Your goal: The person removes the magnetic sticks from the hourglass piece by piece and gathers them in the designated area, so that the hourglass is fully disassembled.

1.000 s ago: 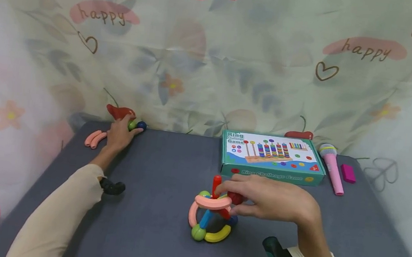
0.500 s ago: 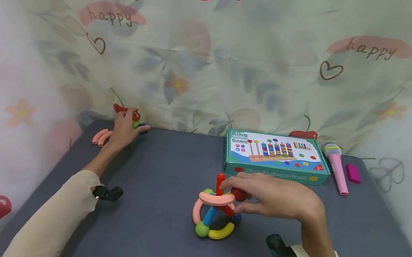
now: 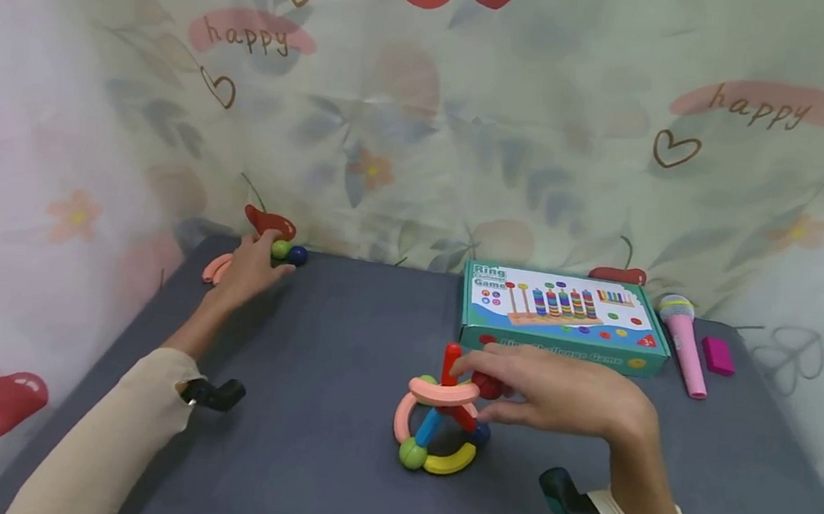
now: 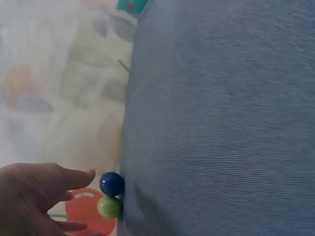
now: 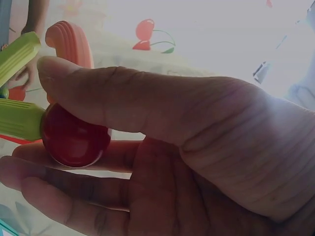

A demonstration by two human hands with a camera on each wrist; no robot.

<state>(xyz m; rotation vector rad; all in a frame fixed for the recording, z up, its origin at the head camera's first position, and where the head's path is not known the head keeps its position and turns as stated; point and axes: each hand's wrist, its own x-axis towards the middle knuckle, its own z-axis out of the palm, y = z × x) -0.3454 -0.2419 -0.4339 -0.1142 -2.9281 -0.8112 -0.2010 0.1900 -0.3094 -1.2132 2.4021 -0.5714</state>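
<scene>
In the head view, my left hand (image 3: 248,273) is at the table's far left corner, fingers loosely extended. Just beyond its fingertips lie a green ball (image 3: 280,249) and a blue ball (image 3: 297,255), touching each other. The left wrist view shows a gap between the thumb and the blue ball (image 4: 111,184). Pink curved sticks (image 3: 216,267) lie behind this hand, partly hidden. At centre right stands a ball-and-stick construction toy (image 3: 443,393) with pink, blue, red and yellow sticks. My right hand (image 3: 564,390) pinches its red ball (image 5: 76,135) between thumb and fingers.
A green Ring Challenge Game box (image 3: 563,323) lies at the back right. Beside it are a pink toy microphone (image 3: 687,345) and a magenta block (image 3: 718,356). A patterned cloth (image 3: 424,141) hangs behind the grey table (image 3: 327,349).
The head view has turned, shifting the scene rightward. My left hand reached over the green and blue balls, then drew back slightly, leaving both in sight. The right hand keeps its grip.
</scene>
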